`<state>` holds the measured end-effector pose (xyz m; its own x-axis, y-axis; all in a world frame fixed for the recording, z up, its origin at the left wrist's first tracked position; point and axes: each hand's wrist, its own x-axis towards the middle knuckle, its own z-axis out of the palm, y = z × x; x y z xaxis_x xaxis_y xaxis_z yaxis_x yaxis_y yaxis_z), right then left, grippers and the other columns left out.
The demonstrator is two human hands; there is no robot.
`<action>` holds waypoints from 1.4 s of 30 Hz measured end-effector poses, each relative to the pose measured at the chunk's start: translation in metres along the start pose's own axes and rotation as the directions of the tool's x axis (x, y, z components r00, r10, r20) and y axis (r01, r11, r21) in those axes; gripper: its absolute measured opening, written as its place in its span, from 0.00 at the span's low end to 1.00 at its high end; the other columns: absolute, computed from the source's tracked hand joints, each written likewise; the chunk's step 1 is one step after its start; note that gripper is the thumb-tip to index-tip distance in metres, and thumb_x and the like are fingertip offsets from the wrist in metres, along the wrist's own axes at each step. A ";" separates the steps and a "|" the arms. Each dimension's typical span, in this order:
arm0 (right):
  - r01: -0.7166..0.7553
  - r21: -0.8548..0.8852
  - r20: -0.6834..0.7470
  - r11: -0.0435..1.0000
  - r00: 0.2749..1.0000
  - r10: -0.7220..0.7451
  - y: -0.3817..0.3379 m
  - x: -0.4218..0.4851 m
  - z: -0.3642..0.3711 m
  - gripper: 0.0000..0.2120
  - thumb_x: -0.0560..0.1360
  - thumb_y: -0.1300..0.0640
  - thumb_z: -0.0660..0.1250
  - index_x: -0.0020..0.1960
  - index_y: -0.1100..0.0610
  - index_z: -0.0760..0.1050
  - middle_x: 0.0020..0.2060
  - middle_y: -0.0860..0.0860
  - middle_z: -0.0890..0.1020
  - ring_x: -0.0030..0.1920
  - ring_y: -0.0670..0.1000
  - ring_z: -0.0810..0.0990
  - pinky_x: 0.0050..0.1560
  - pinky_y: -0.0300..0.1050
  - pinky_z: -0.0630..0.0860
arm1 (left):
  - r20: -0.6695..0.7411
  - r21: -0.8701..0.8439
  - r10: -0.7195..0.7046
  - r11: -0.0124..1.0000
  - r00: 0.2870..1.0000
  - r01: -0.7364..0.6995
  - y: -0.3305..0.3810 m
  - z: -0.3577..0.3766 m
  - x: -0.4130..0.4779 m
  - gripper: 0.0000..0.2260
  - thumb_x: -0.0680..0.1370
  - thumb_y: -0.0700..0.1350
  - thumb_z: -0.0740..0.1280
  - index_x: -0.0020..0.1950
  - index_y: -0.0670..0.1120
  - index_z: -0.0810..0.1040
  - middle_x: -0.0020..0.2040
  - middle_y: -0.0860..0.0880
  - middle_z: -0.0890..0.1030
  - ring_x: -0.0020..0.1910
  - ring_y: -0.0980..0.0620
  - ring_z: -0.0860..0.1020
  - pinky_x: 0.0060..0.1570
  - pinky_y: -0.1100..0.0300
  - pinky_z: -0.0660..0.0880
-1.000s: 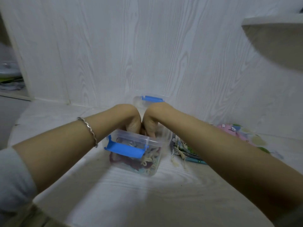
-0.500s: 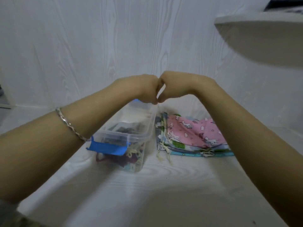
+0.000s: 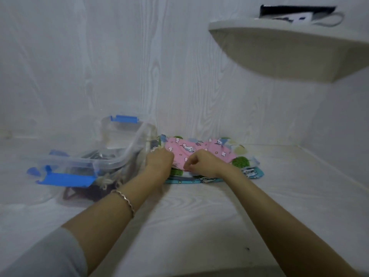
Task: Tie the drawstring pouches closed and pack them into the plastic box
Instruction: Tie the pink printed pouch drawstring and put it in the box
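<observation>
Clear plastic box with blue latches (image 3: pixel 111 162) on white wood-grain worktop (image 3: pixel 199 220), left side, lid off, dark pouches inside. Just beside box, to right: stack of flat patterned pouches (image 3: pixel 249 172), pink unicorn-print fabric pouch (image 3: pixel 199 149) on top. Left grip (image 3: pixel 158 163) curled over left end of pink pouch; fingers hidden behind knuckles, cannot tell hold. Right grip (image 3: pixel 201 163) curled, thumb and finger pinching pink pouch's near edge. Silver bracelet (image 3: pixel 124 198) on left wrist.

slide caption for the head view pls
Left hand and right hand on the top pink pouch of a stack beside the open plastic box.
</observation>
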<state>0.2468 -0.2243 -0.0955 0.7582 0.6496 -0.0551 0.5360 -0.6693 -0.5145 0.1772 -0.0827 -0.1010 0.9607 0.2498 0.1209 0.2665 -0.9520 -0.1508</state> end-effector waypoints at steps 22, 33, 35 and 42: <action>0.421 0.300 -0.727 0.856 0.682 -0.081 -0.024 -0.009 -0.020 0.08 0.79 0.61 0.62 0.52 0.54 0.79 0.40 0.45 0.80 0.38 0.40 0.75 0.38 0.33 0.70 | 0.327 -0.929 0.090 -0.150 0.941 0.338 0.021 -0.037 -0.043 0.33 0.80 0.65 0.45 0.43 0.44 0.81 0.46 0.41 0.82 0.37 0.48 0.78 0.29 0.61 0.71; 0.526 0.539 -0.687 0.658 0.726 -0.018 -0.039 -0.050 -0.072 0.13 0.83 0.50 0.57 0.49 0.51 0.79 0.41 0.57 0.77 0.41 0.53 0.76 0.43 0.49 0.73 | 0.159 -0.936 -0.337 -0.350 0.928 0.033 0.019 -0.075 -0.026 0.22 0.83 0.57 0.50 0.67 0.45 0.72 0.60 0.46 0.79 0.54 0.51 0.78 0.52 0.56 0.76; 0.527 0.586 -0.670 0.616 0.742 0.002 -0.042 -0.056 -0.075 0.14 0.83 0.51 0.56 0.48 0.53 0.79 0.39 0.53 0.78 0.39 0.48 0.78 0.43 0.46 0.75 | 0.079 -0.934 -0.402 -0.350 0.912 -0.073 0.016 -0.082 -0.031 0.15 0.83 0.49 0.55 0.61 0.44 0.76 0.57 0.47 0.79 0.56 0.50 0.77 0.53 0.57 0.73; 0.588 0.654 -0.675 0.475 0.737 0.017 -0.055 -0.070 -0.091 0.15 0.83 0.53 0.55 0.48 0.55 0.79 0.44 0.54 0.81 0.46 0.50 0.81 0.50 0.50 0.78 | -0.089 -0.841 -0.502 -0.425 0.860 -0.335 -0.001 -0.122 -0.042 0.12 0.82 0.43 0.59 0.44 0.44 0.79 0.37 0.50 0.78 0.32 0.58 0.74 0.35 0.67 0.74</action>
<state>0.1983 -0.2663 0.0147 0.8189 0.2240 0.5284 0.4579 0.2999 -0.8369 0.1274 -0.1136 0.0136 0.6855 0.6774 0.2669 -0.5002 0.1718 0.8487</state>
